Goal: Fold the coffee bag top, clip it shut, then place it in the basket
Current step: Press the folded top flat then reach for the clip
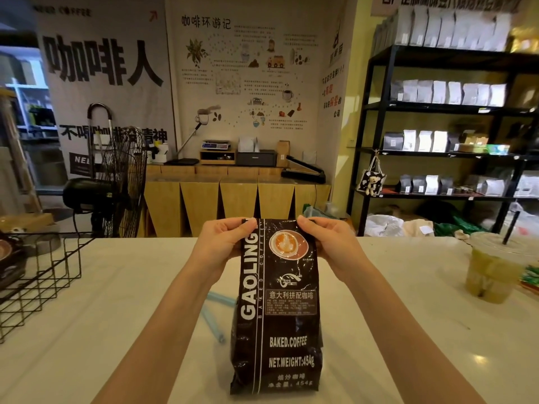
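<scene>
A tall black coffee bag (277,325) with white lettering stands upright on the white counter in front of me. My left hand (223,243) pinches the bag's top left corner, and my right hand (326,243) pinches the top right corner. A light blue clip (214,316) lies on the counter just left of the bag, partly hidden behind it. A black wire basket (43,275) stands at the left edge of the counter, an arm's length from the bag.
A plastic cup with a yellow-green drink and a black straw (493,269) stands on the counter at the right. A floor fan (122,185) stands beyond the counter on the left. Black shelves of bags (449,135) fill the right wall.
</scene>
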`<state>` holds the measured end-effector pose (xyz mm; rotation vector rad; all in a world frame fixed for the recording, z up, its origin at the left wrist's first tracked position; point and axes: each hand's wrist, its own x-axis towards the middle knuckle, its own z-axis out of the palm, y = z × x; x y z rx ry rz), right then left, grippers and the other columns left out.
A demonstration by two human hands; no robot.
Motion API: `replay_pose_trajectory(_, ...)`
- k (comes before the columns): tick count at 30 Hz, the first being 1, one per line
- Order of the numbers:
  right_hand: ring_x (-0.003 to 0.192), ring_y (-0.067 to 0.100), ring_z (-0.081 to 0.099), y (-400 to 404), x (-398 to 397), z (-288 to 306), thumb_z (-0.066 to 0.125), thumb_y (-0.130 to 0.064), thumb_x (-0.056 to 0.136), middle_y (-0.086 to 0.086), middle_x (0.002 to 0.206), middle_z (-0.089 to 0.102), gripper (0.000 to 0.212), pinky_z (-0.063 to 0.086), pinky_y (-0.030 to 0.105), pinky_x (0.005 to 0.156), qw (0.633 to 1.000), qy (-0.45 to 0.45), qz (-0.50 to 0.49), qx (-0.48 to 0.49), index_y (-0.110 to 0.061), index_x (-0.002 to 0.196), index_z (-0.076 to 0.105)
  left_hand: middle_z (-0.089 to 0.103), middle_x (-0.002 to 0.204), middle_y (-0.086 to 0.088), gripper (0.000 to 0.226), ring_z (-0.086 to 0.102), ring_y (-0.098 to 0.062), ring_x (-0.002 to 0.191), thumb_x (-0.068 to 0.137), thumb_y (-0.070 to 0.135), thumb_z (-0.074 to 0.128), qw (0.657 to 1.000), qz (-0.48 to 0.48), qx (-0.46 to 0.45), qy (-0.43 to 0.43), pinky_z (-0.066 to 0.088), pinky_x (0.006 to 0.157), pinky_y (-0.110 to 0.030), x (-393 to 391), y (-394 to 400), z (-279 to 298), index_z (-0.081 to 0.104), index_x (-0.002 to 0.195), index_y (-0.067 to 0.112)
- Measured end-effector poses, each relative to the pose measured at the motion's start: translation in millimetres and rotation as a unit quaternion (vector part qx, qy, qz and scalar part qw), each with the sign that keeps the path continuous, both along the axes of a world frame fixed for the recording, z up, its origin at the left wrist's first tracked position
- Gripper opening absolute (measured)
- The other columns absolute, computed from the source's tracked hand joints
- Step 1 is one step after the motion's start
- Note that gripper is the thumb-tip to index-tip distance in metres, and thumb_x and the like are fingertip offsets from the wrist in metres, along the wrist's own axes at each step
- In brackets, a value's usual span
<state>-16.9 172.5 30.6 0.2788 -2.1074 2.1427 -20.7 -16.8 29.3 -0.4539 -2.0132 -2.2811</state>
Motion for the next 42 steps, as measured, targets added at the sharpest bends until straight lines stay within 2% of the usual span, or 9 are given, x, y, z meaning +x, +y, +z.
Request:
replay_pose_trajectory(9, 0.069, 0.017, 0.066, 2, 0, 0, 0.062, -0.027, 0.081, 0.004, 0.073, 0.071, 0.017, 0.053, 0.027, 0.067, 0.999, -0.018, -0.010, -0.028, -0.011, 0.083, 0.069, 0.073, 0.064, 0.001, 0.016, 0.067, -0.009, 0.059, 0.083, 0.019, 0.057, 0.999, -0.006, 0.023, -0.024, 0.054, 0.054, -0.019, 3, 3, 4, 0.069, 0.082, 0.008)
replay_pose_trajectory(16, 0.068, 0.013, 0.064, 8, 3, 4, 0.048, -0.031, 0.091, 0.002, 0.071, 0.068, 0.028, 0.050, 0.026, 0.064, 0.999, -0.030, 0.041, -0.012, -0.010, 0.083, 0.065, 0.073, 0.061, 0.002, 0.016, 0.067, -0.008, 0.059, 0.084, 0.017, 0.056, 1.000, -0.001, 0.012, -0.015, 0.054, 0.054, -0.018, 3, 0, 4, 0.069, 0.080, 0.009)
replay_pose_trajectory(26, 0.074, 0.019, 0.065, -2, 0, -5, 0.059, -0.032, 0.084, 0.003, 0.074, 0.070, 0.021, 0.052, 0.033, 0.076, 0.998, -0.028, 0.000, -0.057, -0.013, 0.078, 0.065, 0.073, 0.063, 0.003, 0.016, 0.068, -0.008, 0.060, 0.085, 0.018, 0.056, 1.000, 0.007, -0.003, 0.006, 0.054, 0.054, -0.017, 2, -2, 1, 0.069, 0.080, 0.011)
replay_pose_trajectory(30, 0.067, 0.019, 0.068, -3, 1, -9, 0.067, -0.020, 0.078, 0.004, 0.071, 0.073, 0.008, 0.055, 0.022, 0.059, 0.999, 0.013, 0.017, -0.025, -0.013, 0.081, 0.069, 0.074, 0.074, 0.002, 0.020, 0.069, -0.010, 0.071, 0.087, 0.024, 0.054, 0.999, 0.010, -0.039, 0.009, 0.054, 0.061, -0.019, 0, -2, -1, 0.069, 0.088, 0.011)
replay_pose_trajectory(34, 0.065, 0.018, 0.069, -3, -1, -12, 0.067, -0.018, 0.079, 0.005, 0.072, 0.072, 0.007, 0.055, 0.024, 0.059, 0.999, 0.016, -0.001, -0.034, -0.013, 0.082, 0.068, 0.066, 0.104, 0.002, 0.020, 0.060, -0.014, 0.101, 0.091, 0.015, 0.044, 0.984, 0.017, -0.174, 0.025, 0.049, 0.087, -0.029, -8, -24, -2, 0.062, 0.099, 0.020)
replay_pose_trajectory(35, 0.064, 0.017, 0.069, -3, -2, -13, 0.067, -0.018, 0.078, 0.005, 0.071, 0.072, 0.006, 0.055, 0.024, 0.058, 0.999, 0.014, -0.005, -0.036, -0.012, 0.081, 0.068, 0.062, 0.111, 0.004, 0.024, 0.056, -0.013, 0.107, 0.090, 0.010, 0.043, 0.960, 0.030, -0.276, 0.044, 0.044, 0.095, -0.031, -11, -36, -7, 0.061, 0.101, 0.022)
replay_pose_trajectory(38, 0.061, 0.015, 0.068, -2, -2, -14, 0.067, -0.016, 0.078, 0.002, 0.067, 0.072, 0.007, 0.055, 0.022, 0.056, 0.999, 0.013, -0.012, -0.042, -0.010, 0.082, 0.069, 0.055, 0.130, 0.001, 0.034, 0.042, -0.017, 0.125, 0.081, -0.002, 0.048, 0.831, 0.067, -0.551, 0.049, 0.030, 0.107, -0.039, -28, -73, -34, 0.064, 0.091, 0.026)
replay_pose_trajectory(40, 0.060, 0.014, 0.069, -3, -2, -14, 0.067, -0.017, 0.078, 0.002, 0.067, 0.073, 0.010, 0.054, 0.021, 0.054, 0.999, 0.008, -0.016, -0.047, -0.009, 0.085, 0.068, 0.051, 0.136, -0.001, 0.038, 0.038, -0.021, 0.129, 0.076, -0.006, 0.049, 0.799, 0.071, -0.597, -0.006, 0.027, 0.108, -0.040, -37, -89, -56, 0.064, 0.082, 0.028)
replay_pose_trajectory(42, 0.060, 0.014, 0.069, -4, -1, -13, 0.067, -0.017, 0.078, 0.001, 0.067, 0.073, 0.011, 0.053, 0.020, 0.053, 0.999, 0.006, -0.018, -0.048, -0.009, 0.086, 0.068, 0.046, 0.140, -0.001, 0.039, 0.035, -0.023, 0.131, 0.074, -0.006, 0.049, 0.811, 0.062, -0.580, -0.040, 0.025, 0.109, -0.041, -43, -96, -75, 0.065, 0.081, 0.029)
